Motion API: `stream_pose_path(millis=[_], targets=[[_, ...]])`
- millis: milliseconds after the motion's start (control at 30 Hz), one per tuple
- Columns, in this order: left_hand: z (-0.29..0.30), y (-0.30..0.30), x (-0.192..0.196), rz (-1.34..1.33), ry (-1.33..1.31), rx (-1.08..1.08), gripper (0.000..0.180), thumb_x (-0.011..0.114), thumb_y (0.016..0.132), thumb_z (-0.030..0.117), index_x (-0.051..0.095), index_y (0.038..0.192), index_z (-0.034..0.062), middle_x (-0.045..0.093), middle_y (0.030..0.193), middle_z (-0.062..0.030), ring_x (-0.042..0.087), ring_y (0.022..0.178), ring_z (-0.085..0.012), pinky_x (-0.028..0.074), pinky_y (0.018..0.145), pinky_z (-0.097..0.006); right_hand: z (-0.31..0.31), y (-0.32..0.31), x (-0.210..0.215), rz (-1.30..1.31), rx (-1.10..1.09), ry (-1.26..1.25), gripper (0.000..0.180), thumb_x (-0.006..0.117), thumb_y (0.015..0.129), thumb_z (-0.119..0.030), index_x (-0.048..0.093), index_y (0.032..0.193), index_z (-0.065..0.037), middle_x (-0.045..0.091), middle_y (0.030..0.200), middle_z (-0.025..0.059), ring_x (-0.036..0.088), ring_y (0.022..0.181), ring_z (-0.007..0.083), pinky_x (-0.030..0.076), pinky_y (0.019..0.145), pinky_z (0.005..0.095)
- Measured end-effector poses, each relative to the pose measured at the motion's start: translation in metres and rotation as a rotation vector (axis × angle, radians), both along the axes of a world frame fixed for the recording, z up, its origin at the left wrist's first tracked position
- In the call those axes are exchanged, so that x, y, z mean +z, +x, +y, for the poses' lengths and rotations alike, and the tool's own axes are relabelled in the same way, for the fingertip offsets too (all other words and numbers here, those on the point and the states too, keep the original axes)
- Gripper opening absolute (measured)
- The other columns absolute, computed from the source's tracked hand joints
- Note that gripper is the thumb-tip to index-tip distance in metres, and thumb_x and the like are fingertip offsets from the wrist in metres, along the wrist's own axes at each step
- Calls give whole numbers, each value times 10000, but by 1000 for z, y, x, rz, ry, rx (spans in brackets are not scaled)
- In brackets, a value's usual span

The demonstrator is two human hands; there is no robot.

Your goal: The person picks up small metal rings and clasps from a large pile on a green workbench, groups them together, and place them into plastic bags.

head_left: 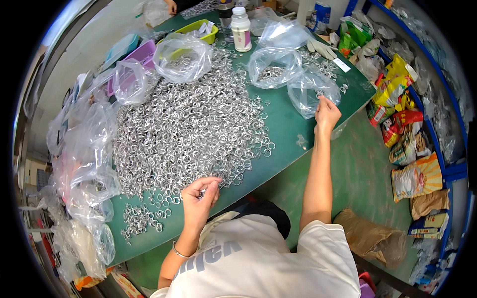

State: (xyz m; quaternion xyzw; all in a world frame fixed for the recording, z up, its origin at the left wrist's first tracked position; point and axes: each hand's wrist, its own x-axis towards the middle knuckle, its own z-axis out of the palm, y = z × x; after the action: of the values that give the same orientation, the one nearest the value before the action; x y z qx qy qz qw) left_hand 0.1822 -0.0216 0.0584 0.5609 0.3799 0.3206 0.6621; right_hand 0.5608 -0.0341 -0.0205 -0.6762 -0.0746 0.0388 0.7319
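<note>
A broad heap of silvery metal rings (194,119) covers much of the green table (283,136). At the heap's near edge my left hand (199,198) is closed, with shiny metal rings showing between its curled fingers. My right hand (327,114) reaches out to the right, over the near rim of an open clear plastic bag (303,99). Its thumb and fingertips are pinched together on a small metal ring (319,93). Beside that bag stands another open clear bag (276,67) with rings in its bottom. A smaller group of rings (144,218) lies left of my left hand.
Clear bags (84,154) crowd the table's left edge. At the back are a clear bag of rings (183,58), purple (144,53) and yellow-green baskets (211,36), and a white bottle (241,30). A glove (322,48) lies far right, near blue shelving (454,171). Another person's hand (171,6) shows at the top.
</note>
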Motion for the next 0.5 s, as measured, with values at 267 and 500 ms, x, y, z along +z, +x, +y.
stream_pose_path(millis=[267,500], targets=[[-10,-7,-1,33,24,43,114,560,857,64,641,898,-5,509,594,24,395,514,-22,302,456,-182,-4,-29,25,-570,-31,-655,229,589,793,-209,652,943,-47,633,766,202,619,716,348,477,648,410],[-14,-22,-5,12,77,130,125,555,860,76,633,883,-19,500,576,13,389,490,-35,285,432,-184,3,-108,6,-274,677,-305,223,625,818,-194,625,793,28,531,549,12,466,471,99,358,429,285]])
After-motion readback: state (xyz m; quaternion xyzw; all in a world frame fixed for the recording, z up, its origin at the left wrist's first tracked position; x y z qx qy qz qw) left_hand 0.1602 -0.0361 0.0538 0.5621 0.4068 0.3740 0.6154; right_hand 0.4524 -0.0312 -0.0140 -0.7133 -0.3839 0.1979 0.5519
